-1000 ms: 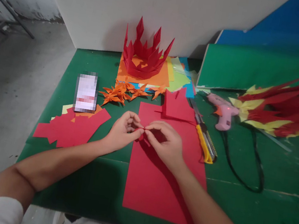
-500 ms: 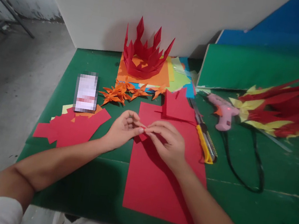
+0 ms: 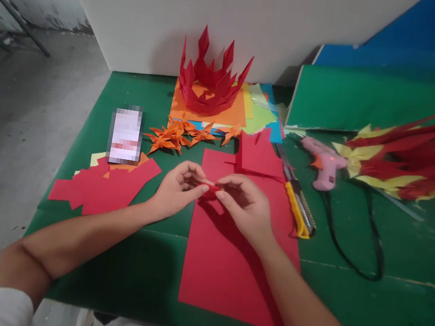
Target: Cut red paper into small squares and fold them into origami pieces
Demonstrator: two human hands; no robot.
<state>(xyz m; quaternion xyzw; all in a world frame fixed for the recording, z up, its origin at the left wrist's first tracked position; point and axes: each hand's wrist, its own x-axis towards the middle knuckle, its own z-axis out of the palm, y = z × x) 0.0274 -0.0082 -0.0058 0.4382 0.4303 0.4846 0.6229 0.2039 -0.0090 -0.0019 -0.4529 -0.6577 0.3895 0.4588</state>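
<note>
Between my two hands is a small piece of red paper (image 3: 210, 191), partly covered by the fingers. My left hand (image 3: 178, 189) pinches its left end between thumb and fingertips. On the other end my right hand (image 3: 247, 205) has its thumb and index finger closed. Both hands are above a large red sheet (image 3: 232, 275) lying flat on the green table. Just beyond them, folded red paper (image 3: 262, 156) rests on the sheet's far part. A yellow utility knife (image 3: 296, 208) lies along the sheet's right side.
A red paper crown (image 3: 208, 90) stands on coloured sheets at the back, with orange paper flowers (image 3: 172, 134) before it. Red scraps (image 3: 106, 189) and a blurred-out phone-like rectangle (image 3: 125, 134) lie left. Rightward are a pink glue gun (image 3: 323, 160), its cord and a red-yellow paper piece (image 3: 417, 156).
My right hand has shifted slightly to the right, its fingertips now farther from the left ones. More of the small red paper shows between them. The left hand stays nearly in place.
</note>
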